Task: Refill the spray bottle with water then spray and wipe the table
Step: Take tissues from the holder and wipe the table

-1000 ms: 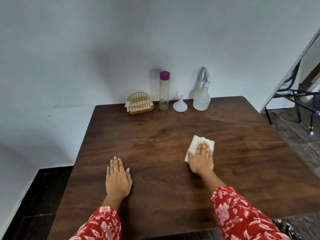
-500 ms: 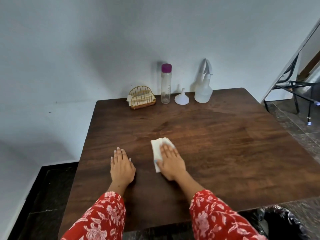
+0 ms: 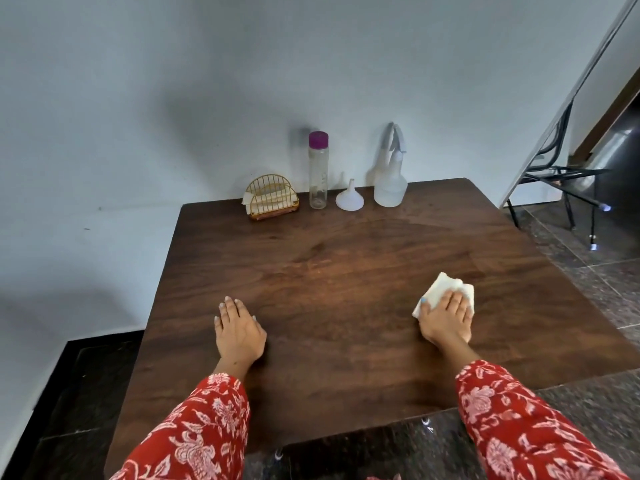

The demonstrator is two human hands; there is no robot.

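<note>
Your right hand [image 3: 446, 317] presses flat on the folded white paper napkin [image 3: 441, 292], near-right on the dark wooden table [image 3: 346, 271] | left hand [image 3: 239, 330] flat, released, empty | unwiped surface lies leftward and far; right hand nearer.

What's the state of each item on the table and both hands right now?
Left hand: flat on the table, fingers straight, holds nothing.
Right hand: presses the tissue flat.
Tissue: folded, under the right hand.
Spray bottle: upright, head on, by the wall.
Funnel: wide end down.
Bottle: upright, capped, looks empty.
Napkin holder: upright, holds napkins.
</note>
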